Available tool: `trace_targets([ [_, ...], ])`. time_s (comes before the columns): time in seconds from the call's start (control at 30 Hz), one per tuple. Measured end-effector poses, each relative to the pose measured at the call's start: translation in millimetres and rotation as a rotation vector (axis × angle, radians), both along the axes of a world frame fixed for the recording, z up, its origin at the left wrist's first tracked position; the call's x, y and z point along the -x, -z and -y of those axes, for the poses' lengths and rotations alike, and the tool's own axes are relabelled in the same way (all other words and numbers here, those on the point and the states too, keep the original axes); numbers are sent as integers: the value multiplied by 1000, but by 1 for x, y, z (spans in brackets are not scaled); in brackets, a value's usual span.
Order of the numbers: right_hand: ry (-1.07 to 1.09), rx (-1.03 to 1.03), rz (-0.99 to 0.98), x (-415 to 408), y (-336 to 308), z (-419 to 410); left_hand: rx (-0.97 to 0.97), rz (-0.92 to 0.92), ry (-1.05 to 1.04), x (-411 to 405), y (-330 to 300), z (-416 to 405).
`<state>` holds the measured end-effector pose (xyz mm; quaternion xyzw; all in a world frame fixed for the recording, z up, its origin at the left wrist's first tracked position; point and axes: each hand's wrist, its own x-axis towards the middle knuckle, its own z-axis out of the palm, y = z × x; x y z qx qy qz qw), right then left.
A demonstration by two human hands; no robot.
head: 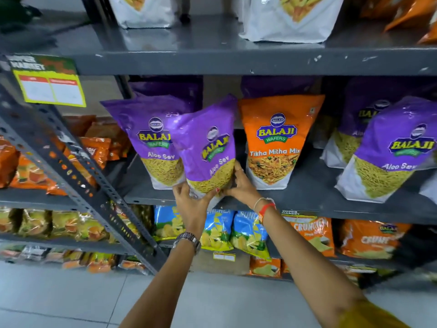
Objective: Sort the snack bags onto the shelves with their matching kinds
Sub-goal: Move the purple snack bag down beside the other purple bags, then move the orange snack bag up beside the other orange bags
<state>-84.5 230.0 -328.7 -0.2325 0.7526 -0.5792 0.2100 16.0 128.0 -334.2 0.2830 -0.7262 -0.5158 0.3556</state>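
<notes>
**Purple Aloo Sev bag held at front edge of middle shelf**

Both hands grip one purple Aloo Sev bag (pixel 208 150) at its base. The left hand (pixel 192 202) cups the lower left corner from beneath, fingers closed on the bag. The right hand (pixel 240 185) clasps the lower right side, fingers curled around the bag's edge. A watch (pixel 188 241) sits on the left wrist; bracelets (pixel 266 207) on the right.

The bag tilts to the right, its bottom at the front edge of the grey middle shelf (pixel 307 200). It overlaps a second Aloo Sev bag (pixel 151 143) standing upright just to its left. An orange Tikha Mitha Mix bag (pixel 276 143) stands upright just to its right, close to the right hand. A further Aloo Sev bag (pixel 387 152) leans near the shelf's right end.

White bags (pixel 290 17) occupy the shelf above. Blue bags (pixel 236 233) and orange bags (pixel 314 235) fill the shelf below. A yellow price label (pixel 52 88) hangs at the upper shelf's left corner.
</notes>
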Motion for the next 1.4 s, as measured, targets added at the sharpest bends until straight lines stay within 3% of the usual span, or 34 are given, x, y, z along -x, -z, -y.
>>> trace_targets([
  [0.23,140,86,-66,-15,19,2,-91,-34,-38,8,9,-5],
  [0.3,284,143,-94,-22,19,-9,-106,-102,-94,4,7,-17],
  [0.37,532,240,-180,-27,13,-26,32,-214,-149,0,7,-34],
  [0.43,764,305,-297,-24,8,-46,189,-291,1,2,7,-52],
  [0.53,930,200,-364,1,7,-76,191,-142,529,22,-4,-67],
  [0.6,922,101,-353,19,11,-94,38,-64,702,44,-7,-69],
  [0.73,698,39,-185,51,23,-120,-356,31,647,89,-14,-69],
  [0.8,545,48,-91,61,24,-126,-448,103,654,102,-9,-67],
  [0.9,425,34,-67,67,24,-127,-400,109,706,112,6,-64],
  [1.17,512,60,-124,33,27,-133,-331,121,649,87,6,-70],
  [1.4,560,73,-298,-35,0,-143,-324,31,647,18,-9,-75],
])
